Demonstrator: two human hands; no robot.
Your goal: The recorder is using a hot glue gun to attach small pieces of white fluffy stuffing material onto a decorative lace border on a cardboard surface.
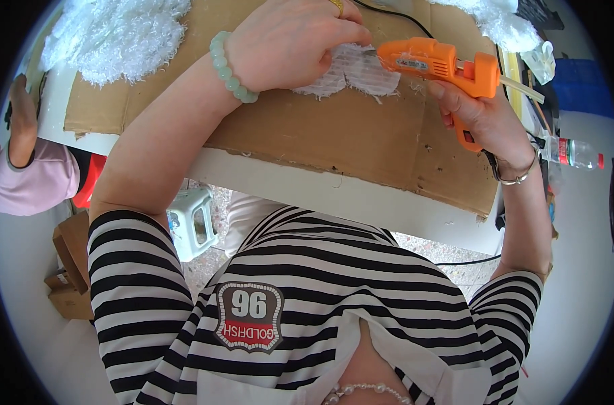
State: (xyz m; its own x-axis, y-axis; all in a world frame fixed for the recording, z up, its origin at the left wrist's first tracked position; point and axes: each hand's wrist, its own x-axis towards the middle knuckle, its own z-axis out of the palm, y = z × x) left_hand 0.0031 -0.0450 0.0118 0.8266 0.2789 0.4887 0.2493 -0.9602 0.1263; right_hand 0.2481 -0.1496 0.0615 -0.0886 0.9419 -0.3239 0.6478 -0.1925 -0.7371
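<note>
My right hand [479,118] is wrapped round the handle of an orange hot glue gun [421,57]. A pale glue stick [523,88] pokes out of its rear end. The gun's nozzle points left and meets the edge of a white mesh-like fabric piece [371,74] with frayed edges. My left hand [297,44] bends over the left part of that piece, its fingers closed on it; the fingertips are partly hidden. The fabric lies on a brown cardboard sheet [307,135].
Fluffy white material is heaped in a pile [114,40] at the far left, with another white pile [496,23] at the far right. A dark cable [394,13] runs behind the gun. A plastic bottle [577,153] lies at right. Another person's arm [23,125] shows at left.
</note>
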